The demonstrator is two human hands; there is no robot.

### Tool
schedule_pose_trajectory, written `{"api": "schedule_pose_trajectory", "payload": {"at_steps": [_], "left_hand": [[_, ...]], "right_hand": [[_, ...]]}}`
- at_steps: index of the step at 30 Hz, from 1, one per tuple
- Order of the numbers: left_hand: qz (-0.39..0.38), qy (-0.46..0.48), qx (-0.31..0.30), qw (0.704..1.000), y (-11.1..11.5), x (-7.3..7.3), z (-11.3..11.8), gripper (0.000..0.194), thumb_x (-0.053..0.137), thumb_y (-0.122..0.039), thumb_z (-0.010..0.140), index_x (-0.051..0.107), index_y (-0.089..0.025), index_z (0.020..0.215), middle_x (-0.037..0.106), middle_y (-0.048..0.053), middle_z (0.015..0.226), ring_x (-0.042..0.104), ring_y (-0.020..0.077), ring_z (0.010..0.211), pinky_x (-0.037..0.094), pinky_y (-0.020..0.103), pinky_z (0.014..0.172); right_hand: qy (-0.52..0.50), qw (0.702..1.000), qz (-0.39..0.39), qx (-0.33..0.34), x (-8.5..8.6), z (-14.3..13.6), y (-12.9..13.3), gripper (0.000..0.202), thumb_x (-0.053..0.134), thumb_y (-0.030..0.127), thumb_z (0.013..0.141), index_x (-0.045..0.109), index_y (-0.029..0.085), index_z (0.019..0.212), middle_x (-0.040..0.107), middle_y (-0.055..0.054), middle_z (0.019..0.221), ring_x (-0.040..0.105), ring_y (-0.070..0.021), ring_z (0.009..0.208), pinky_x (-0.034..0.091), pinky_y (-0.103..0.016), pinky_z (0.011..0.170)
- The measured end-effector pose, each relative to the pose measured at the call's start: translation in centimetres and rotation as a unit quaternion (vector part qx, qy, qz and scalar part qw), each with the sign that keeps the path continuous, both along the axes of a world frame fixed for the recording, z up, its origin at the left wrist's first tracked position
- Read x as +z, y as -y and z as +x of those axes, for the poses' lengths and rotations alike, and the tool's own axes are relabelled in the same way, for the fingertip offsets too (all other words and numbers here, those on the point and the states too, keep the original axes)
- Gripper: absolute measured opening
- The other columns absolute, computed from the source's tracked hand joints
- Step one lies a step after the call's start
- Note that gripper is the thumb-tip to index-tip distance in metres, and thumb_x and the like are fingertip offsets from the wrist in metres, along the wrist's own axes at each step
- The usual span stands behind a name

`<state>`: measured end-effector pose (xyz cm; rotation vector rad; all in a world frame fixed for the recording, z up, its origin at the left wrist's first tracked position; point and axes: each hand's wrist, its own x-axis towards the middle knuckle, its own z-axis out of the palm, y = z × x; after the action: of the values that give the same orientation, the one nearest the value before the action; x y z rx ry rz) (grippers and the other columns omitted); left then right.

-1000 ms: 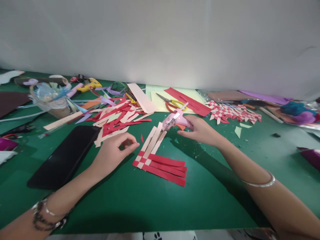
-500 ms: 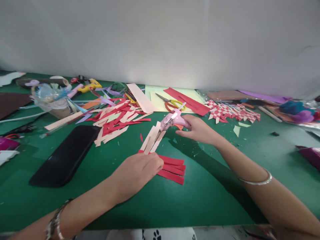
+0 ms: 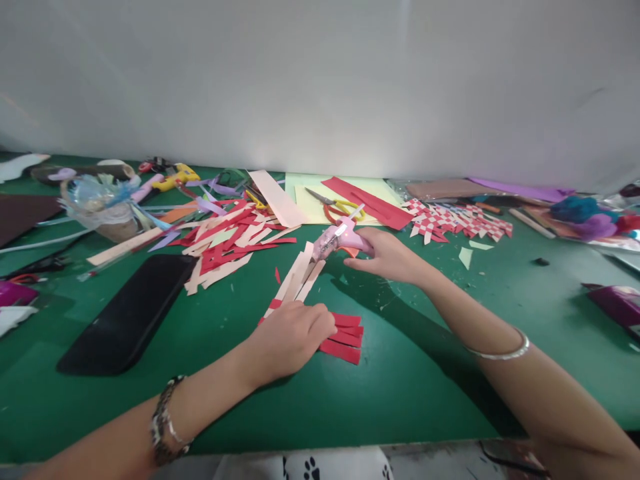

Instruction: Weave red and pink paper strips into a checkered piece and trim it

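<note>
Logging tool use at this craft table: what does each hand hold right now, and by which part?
The right hand grips the pink glue gun by its handle. The left hand presses on the woven paper strips at their crossing, not lifting them.

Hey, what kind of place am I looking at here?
Probably a paper-craft worktable: green table strewn with cut paper strips, scissors, and a pink glue gun in the right hand.

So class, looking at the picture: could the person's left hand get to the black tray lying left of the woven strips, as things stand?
Probably yes. The left hand rests on the woven strips, and only bare green table lies between it and the black tray; nothing blocks the way.
</note>
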<state>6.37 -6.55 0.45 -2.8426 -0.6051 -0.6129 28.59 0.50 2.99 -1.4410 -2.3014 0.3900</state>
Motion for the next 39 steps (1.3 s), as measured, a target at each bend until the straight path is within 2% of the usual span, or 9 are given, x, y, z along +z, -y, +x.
{"api": "schedule_pose_trajectory", "payload": {"at_steps": [5, 9, 12, 16, 21, 24, 29, 33, 39], "left_hand": [[-0.087, 0.043, 0.004, 0.995, -0.5, 0.7, -0.7, 0.037, 0.022, -0.02, 0.096, 0.049, -0.018, 0.072, 0.06, 0.0, 0.064, 0.054, 0.0122, 0.054, 0.04, 0.023, 0.052], [-0.175, 0.212, 0.15, 0.95, -1.8, 2.1, -2.2, 0.026, 0.037, -0.031, 0.092, 0.044, -0.02, 0.07, 0.051, -0.006, 0.049, 0.048, 0.0089, 0.042, 0.035, 0.02, 0.044], [-0.198, 0.286, 0.206, 0.915, -2.7, 2.6, -3.1, 0.029, 0.041, -0.033, 0.089, 0.039, -0.021, 0.063, 0.042, -0.008, 0.041, 0.042, 0.0084, 0.037, 0.032, 0.022, 0.042], [-0.218, 0.281, 0.217, 0.909, -3.0, 2.7, -3.5, 0.041, 0.035, -0.034, 0.09, 0.031, -0.021, 0.051, 0.036, -0.005, 0.039, 0.038, 0.0091, 0.037, 0.03, 0.023, 0.042], [-0.222, 0.301, 0.211, 0.903, -3.3, 2.0, -3.9, 0.027, 0.029, -0.031, 0.093, 0.035, -0.022, 0.068, 0.038, -0.005, 0.05, 0.039, 0.01, 0.042, 0.032, 0.024, 0.044], [-0.191, 0.258, 0.166, 0.932, -3.3, 1.6, -3.7, 0.015, 0.03, -0.024, 0.092, 0.04, -0.021, 0.081, 0.045, -0.003, 0.059, 0.047, 0.0109, 0.05, 0.037, 0.023, 0.049], [-0.057, 0.032, 0.026, 0.998, -2.2, 1.4, -2.1, 0.018, 0.036, -0.022, 0.092, 0.05, -0.019, 0.104, 0.058, 0.005, 0.092, 0.058, 0.0145, 0.075, 0.043, 0.025, 0.062], [-0.02, -0.109, 0.023, 0.994, -1.7, 0.6, -1.0, 0.02, 0.043, -0.026, 0.09, 0.054, -0.015, 0.104, 0.059, 0.006, 0.09, 0.06, 0.018, 0.076, 0.044, 0.028, 0.062], [-0.085, -0.126, 0.048, 0.987, -1.6, -0.1, -0.6, 0.022, 0.037, -0.022, 0.091, 0.058, -0.015, 0.088, 0.056, 0.006, 0.09, 0.059, 0.0161, 0.067, 0.044, 0.026, 0.055]], "right_hand": [[0.006, 1.0, 0.005, -0.004, 0.1, 0.1, 0.0, 0.03, 0.058, 0.042, 0.072, 0.039, 0.019, 0.069, 0.044, 0.001, 0.068, 0.037, -0.0111, 0.057, 0.025, -0.025, 0.053], [0.004, 1.0, 0.009, -0.015, 0.2, 0.3, 0.0, 0.029, 0.058, 0.042, 0.073, 0.041, 0.019, 0.072, 0.045, 0.001, 0.068, 0.037, -0.0113, 0.058, 0.025, -0.025, 0.052], [0.009, 1.0, 0.003, -0.023, 0.2, 0.4, -0.1, 0.029, 0.058, 0.042, 0.073, 0.041, 0.019, 0.071, 0.045, 0.001, 0.067, 0.037, -0.0112, 0.057, 0.025, -0.025, 0.052], [0.01, 0.999, 0.001, -0.033, 0.2, 0.5, -0.1, 0.03, 0.058, 0.042, 0.072, 0.038, 0.02, 0.068, 0.046, 0.0, 0.069, 0.037, -0.0114, 0.057, 0.025, -0.025, 0.052], [0.015, 1.0, 0.005, -0.022, 0.1, 0.5, -0.1, 0.033, 0.058, 0.042, 0.072, 0.035, 0.021, 0.066, 0.045, 0.001, 0.067, 0.036, -0.0114, 0.057, 0.024, -0.025, 0.052], [0.01, 1.0, 0.005, -0.025, 0.1, 0.6, -0.1, 0.031, 0.058, 0.043, 0.072, 0.036, 0.02, 0.067, 0.046, 0.0, 0.068, 0.037, -0.0115, 0.057, 0.025, -0.025, 0.052], [0.007, 0.999, 0.009, -0.033, 0.1, 0.6, -0.1, 0.032, 0.058, 0.044, 0.072, 0.037, 0.02, 0.067, 0.046, 0.0, 0.068, 0.038, -0.0121, 0.058, 0.025, -0.026, 0.053], [0.016, 0.999, 0.01, -0.033, 0.1, 0.6, -0.1, 0.032, 0.059, 0.043, 0.072, 0.037, 0.02, 0.068, 0.046, 0.0, 0.068, 0.037, -0.012, 0.058, 0.025, -0.026, 0.053], [0.016, 0.999, 0.015, -0.031, 0.0, 0.7, -0.2, 0.032, 0.059, 0.043, 0.072, 0.038, 0.02, 0.067, 0.046, 0.0, 0.068, 0.037, -0.0119, 0.057, 0.025, -0.026, 0.052]]}}
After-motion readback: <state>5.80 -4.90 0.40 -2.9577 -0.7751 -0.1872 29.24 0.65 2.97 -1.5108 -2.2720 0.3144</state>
